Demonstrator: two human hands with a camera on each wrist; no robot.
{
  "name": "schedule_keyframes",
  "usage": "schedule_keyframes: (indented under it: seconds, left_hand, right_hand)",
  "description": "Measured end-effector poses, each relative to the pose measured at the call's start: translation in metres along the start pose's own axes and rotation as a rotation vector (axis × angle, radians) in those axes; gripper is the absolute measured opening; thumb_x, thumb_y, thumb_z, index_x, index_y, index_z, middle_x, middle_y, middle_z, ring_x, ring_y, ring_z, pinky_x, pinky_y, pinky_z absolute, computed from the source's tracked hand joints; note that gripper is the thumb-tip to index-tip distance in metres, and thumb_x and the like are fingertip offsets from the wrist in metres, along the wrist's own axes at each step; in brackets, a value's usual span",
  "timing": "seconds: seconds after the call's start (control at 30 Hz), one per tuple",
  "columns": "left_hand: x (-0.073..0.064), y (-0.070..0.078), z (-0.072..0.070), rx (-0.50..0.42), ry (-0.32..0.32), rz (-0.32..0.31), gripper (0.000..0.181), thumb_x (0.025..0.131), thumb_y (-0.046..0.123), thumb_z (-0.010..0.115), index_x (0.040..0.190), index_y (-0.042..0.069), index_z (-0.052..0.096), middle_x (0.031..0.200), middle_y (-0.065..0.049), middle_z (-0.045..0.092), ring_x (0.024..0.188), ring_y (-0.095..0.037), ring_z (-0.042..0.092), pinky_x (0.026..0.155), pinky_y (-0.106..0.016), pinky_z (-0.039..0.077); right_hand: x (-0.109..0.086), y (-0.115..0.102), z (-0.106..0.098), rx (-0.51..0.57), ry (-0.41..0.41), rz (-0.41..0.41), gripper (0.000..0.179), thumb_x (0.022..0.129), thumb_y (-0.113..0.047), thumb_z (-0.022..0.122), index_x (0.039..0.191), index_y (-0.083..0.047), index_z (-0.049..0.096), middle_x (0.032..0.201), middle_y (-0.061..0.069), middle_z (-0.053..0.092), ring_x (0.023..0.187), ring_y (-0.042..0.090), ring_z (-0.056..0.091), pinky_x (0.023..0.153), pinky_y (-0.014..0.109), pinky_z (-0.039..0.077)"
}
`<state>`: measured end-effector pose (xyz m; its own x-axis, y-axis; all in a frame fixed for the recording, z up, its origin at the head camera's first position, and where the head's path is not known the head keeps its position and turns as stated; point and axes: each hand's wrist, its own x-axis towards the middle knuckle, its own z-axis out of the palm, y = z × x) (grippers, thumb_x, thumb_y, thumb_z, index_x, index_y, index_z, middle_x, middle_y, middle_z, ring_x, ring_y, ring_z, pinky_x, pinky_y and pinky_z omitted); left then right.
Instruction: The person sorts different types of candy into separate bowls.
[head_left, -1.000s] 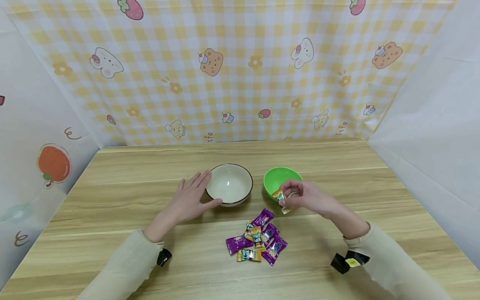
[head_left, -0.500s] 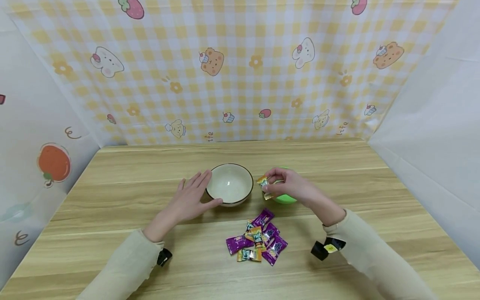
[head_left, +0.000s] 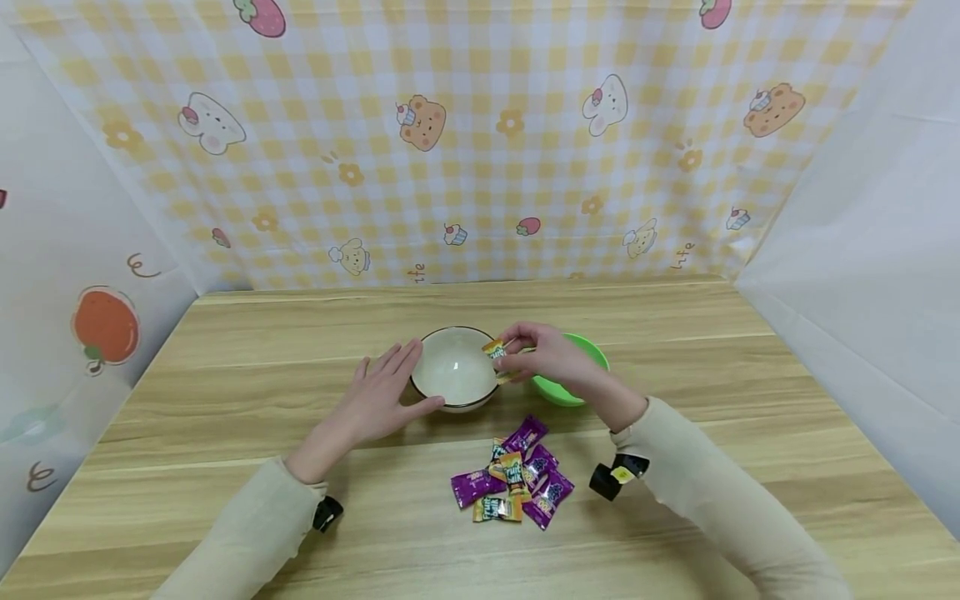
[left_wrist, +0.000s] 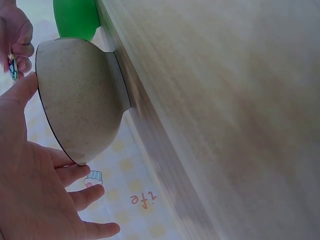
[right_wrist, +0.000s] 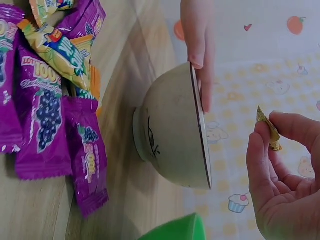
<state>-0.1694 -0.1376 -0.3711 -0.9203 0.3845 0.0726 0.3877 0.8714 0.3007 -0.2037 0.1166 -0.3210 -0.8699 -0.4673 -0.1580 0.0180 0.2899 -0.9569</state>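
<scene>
My right hand [head_left: 546, 358] pinches a yellow-wrapped candy [head_left: 494, 350] between thumb and fingertips, over the right rim of the cream bowl [head_left: 454, 367]. In the right wrist view the candy [right_wrist: 268, 131] shows edge-on, above the level of the dark rim. My left hand [head_left: 382, 392] lies against the bowl's left side, fingers spread and straight, thumb at the near rim. The left wrist view has the left thumb and fingertips touching the rim of the bowl [left_wrist: 80, 95]. Behind my right hand stands a green bowl [head_left: 572, 390], partly covered by it.
Purple grape candies [head_left: 550, 498] and yellow candies [head_left: 498, 509] lie in a loose pile on the wooden table [head_left: 360, 533], in front of the bowls. A checked cloth [head_left: 480, 192] hangs along the table's far edge.
My right hand has moved left with the yellow candy, from over the green bowl to the cream bowl's right rim. The left hand keeps its place.
</scene>
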Motion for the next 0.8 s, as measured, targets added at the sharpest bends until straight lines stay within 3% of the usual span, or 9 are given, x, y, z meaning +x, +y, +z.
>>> schedule_keyframes:
  seconds: [0.4,0.57,0.7,0.8]
  left_hand:
    - [0.000,0.000,-0.001,-0.009,-0.013,-0.002,0.093,0.077,0.071,0.036,0.141,0.005,0.017,0.144,-0.009,0.017,0.129,-0.030,0.014,0.097,-0.058,0.008]
    - [-0.001,0.000,0.000,-0.010,-0.018,-0.004,0.094,0.077,0.071,0.035,0.141,0.005,0.017,0.144,-0.009,0.016,0.129,-0.030,0.014,0.097,-0.058,0.008]
    - [0.000,0.000,-0.001,-0.010,-0.020,-0.008,0.093,0.077,0.071,0.035,0.141,0.005,0.017,0.144,-0.008,0.016,0.129,-0.029,0.014,0.097,-0.058,0.007]
    - [0.000,0.001,-0.001,-0.011,-0.016,-0.008,0.093,0.077,0.071,0.036,0.141,0.005,0.017,0.144,-0.008,0.016,0.129,-0.029,0.014,0.097,-0.058,0.007]
  right_hand:
    - [0.018,-0.002,0.019,-0.022,0.056,0.025,0.031,0.078,-0.005,0.066,0.104,0.003,0.051,0.086,0.014,0.056,0.070,0.021,0.061,0.068,0.038,0.050]
    - [0.020,0.000,0.022,-0.008,0.044,0.014,0.032,0.080,-0.003,0.063,0.107,0.007,0.050,0.086,0.014,0.057,0.070,0.023,0.061,0.070,0.042,0.049]
    - [0.017,0.003,0.019,-0.013,0.022,-0.022,0.033,0.081,-0.003,0.062,0.109,0.008,0.049,0.086,0.014,0.057,0.072,0.023,0.061,0.069,0.038,0.050]
    - [0.010,0.004,0.015,-0.057,-0.029,-0.109,0.029,0.082,-0.003,0.060,0.107,0.007,0.051,0.086,0.013,0.057,0.075,0.022,0.060,0.068,0.035,0.050]
